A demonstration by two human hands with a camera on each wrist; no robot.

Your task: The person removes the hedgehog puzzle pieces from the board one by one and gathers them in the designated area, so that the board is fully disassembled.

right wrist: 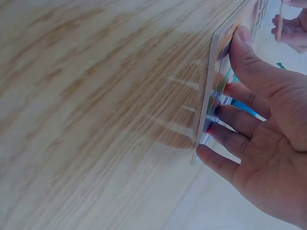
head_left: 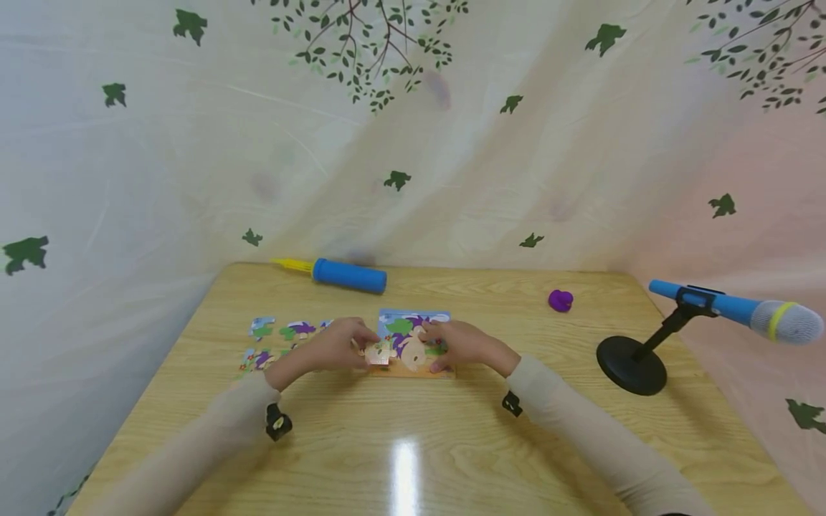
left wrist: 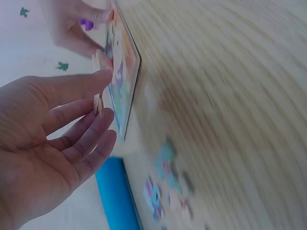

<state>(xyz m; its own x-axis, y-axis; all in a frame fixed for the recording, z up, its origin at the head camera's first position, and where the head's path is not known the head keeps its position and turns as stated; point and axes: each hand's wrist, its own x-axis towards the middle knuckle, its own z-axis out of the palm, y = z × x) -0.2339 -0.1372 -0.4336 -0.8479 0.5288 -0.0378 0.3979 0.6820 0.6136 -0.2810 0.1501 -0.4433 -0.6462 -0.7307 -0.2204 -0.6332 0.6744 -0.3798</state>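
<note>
My left hand (head_left: 338, 344) pinches a pale jigsaw puzzle piece (head_left: 379, 353) between thumb and fingers. It holds the piece over the left side of a picture puzzle board (head_left: 403, 371). In the left wrist view the piece (left wrist: 99, 104) is seen nearly edge-on. My right hand (head_left: 463, 342) rests on the board's right side, its thumb near the lower edge and its fingers spread toward the far edge. The board shows purple, green and skin-toned patches on orange. Loose puzzle pieces (head_left: 261, 330) lie left of my left hand, some hidden behind it.
A blue pump (head_left: 350, 276) with a yellow end lies at the back of the wooden table (head_left: 335, 451). A small purple toy (head_left: 561, 300) sits at the back right. On the right stands a blue microphone (head_left: 736, 308) on a black stand (head_left: 631, 365). A leaf-patterned cloth hangs behind.
</note>
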